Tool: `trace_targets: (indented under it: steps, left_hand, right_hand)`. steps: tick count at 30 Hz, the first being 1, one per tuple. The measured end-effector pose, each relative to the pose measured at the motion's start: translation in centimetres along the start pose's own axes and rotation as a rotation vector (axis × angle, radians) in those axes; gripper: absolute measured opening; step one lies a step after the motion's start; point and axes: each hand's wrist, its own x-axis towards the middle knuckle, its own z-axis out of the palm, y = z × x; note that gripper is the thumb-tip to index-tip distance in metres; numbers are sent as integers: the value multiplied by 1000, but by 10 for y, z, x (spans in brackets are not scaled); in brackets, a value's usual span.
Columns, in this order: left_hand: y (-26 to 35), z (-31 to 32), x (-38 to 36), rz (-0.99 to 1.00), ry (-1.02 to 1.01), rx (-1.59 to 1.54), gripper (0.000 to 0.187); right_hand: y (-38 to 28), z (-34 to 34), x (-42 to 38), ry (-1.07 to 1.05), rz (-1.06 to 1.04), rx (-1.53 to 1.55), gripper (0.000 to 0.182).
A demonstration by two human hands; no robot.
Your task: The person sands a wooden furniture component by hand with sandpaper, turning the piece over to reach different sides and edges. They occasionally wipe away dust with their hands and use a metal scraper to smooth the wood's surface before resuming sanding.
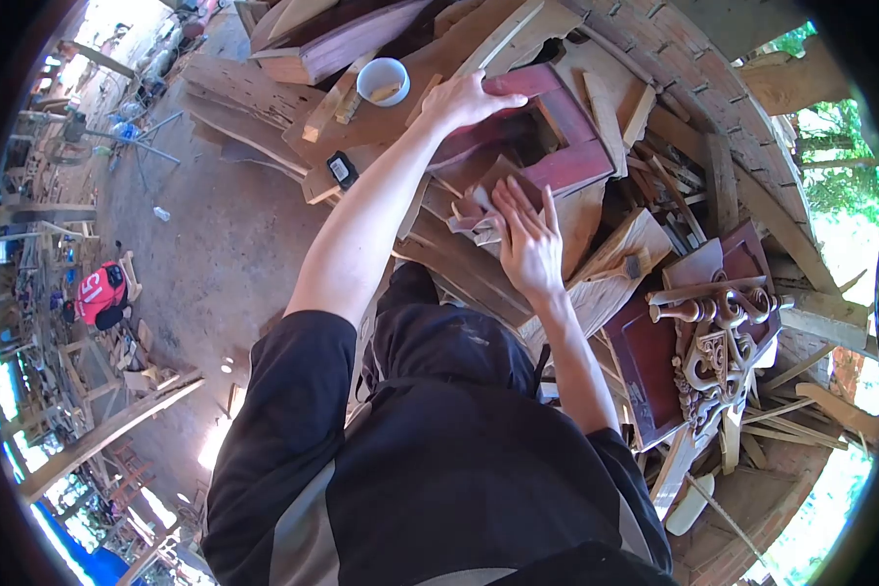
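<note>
A dark red wooden frame (583, 161) with an opening in its middle lies tilted on the wood pile in front of me. My left hand (467, 103) grips its upper left edge, thumb resting on the face and the other fingers partly hidden. Lower down, my right hand (529, 234) presses a folded brown sheet, which looks like sandpaper (511, 174), against the frame's near side. Its fingers lie fairly straight over the sheet, and a crumpled pale part sticks out on the left. The thumb is hard to make out.
Beyond my left forearm are a white bowl (383, 81) and a small black object with a pale label (342, 170). Carved wooden pieces (718, 352) rest on a dark red panel (645, 366) at right. Boards surround the frame; a person in a red shirt (100, 293) is far left.
</note>
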Motion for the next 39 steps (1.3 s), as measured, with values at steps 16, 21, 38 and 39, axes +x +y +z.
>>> trace_targets:
  steps: [16,21,38,39]
  left_hand:
    - [-1,-3,-2,-16,-57,-28,111]
    - [1,-3,1,8,-2,-27,113]
    - [3,-4,-9,-15,-55,-29,111]
    - [4,-3,-9,6,-24,-44,111]
  right_hand:
    - [-50,43,16,163,142,56,33]
    - [-1,-10,-8,50,95,-46,29]
    - [-31,35,3,173,151,5,31]
    - [-15,15,-2,92,130,-27,30]
